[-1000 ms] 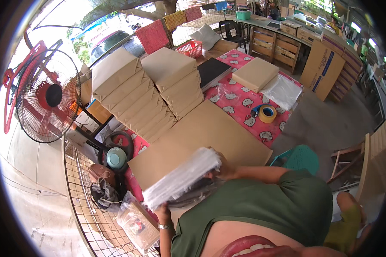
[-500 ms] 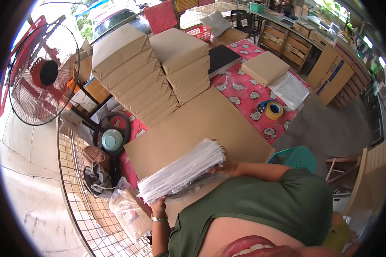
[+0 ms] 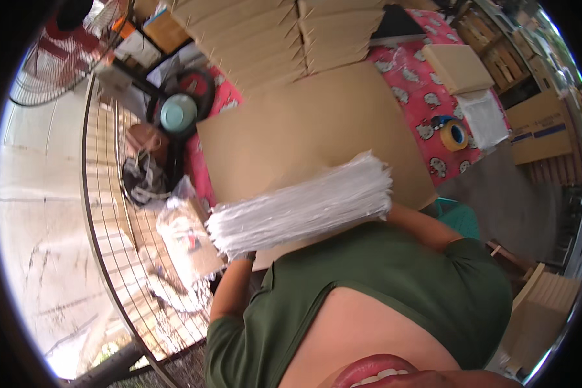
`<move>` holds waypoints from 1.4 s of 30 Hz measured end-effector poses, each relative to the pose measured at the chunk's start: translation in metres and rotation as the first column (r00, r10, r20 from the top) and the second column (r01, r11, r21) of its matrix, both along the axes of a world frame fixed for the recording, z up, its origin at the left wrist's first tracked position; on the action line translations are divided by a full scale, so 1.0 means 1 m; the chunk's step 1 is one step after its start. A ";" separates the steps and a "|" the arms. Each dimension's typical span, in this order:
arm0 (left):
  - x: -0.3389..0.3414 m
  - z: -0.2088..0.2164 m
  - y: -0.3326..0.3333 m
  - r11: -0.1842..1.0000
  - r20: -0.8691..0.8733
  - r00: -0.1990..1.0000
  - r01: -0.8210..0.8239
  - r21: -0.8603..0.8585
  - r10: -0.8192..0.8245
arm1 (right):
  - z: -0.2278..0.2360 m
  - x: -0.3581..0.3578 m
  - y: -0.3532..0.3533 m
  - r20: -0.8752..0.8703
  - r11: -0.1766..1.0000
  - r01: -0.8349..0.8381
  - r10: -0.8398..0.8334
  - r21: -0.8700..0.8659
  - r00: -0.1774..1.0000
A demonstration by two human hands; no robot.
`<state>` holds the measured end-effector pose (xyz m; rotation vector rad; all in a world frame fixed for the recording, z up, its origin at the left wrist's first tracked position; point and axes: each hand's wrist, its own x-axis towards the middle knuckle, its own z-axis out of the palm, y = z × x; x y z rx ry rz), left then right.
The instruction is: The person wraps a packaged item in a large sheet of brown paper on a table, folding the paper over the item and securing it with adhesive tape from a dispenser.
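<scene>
A thick stack of thin whitish plastic sheets or bags (image 3: pixel 304 204), its layered edges uneven, is held up between my two hands, over the near part of a large brown paper sheet (image 3: pixel 291 139). My left hand (image 3: pixel 244 254) grips the stack's left end from below, its fingers mostly hidden under the plastic. At the other end my right hand (image 3: pixel 390 212) supports it, also largely hidden behind the stack. The brown sheet lies flat on a table with a pink patterned cover (image 3: pixel 427 103).
Tall piles of brown-wrapped parcels (image 3: pixel 252 45) stand at the far side. To the right are a tape roll in a dispenser (image 3: pixel 454 135), a single wrapped parcel (image 3: pixel 458 68) and a clear plastic packet (image 3: pixel 484 119). A wire rack (image 3: pixel 97 213) and a fan (image 3: pixel 58 58) are left.
My view has tilted down, so the parcel piles sit higher in the picture. The plastic stack is closer to my body and turned more level, still in both hands.
</scene>
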<state>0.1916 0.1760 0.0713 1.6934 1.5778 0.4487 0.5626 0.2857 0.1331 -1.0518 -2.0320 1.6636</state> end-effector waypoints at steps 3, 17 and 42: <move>0.003 0.001 -0.010 0.999 -0.077 0.997 0.028 -0.029 -0.030 | -0.007 0.003 -0.001 0.074 0.999 -0.020 0.017 0.048 0.997; 0.013 -0.002 0.029 0.963 -0.200 0.943 0.251 -0.096 -0.266 | -0.025 -0.002 0.033 0.210 0.989 -0.021 -0.011 0.149 0.978; 0.014 -0.056 0.100 0.717 0.418 0.693 -0.207 -0.665 0.588 | -0.093 -0.030 0.117 0.284 0.880 0.179 -0.054 -0.439 0.957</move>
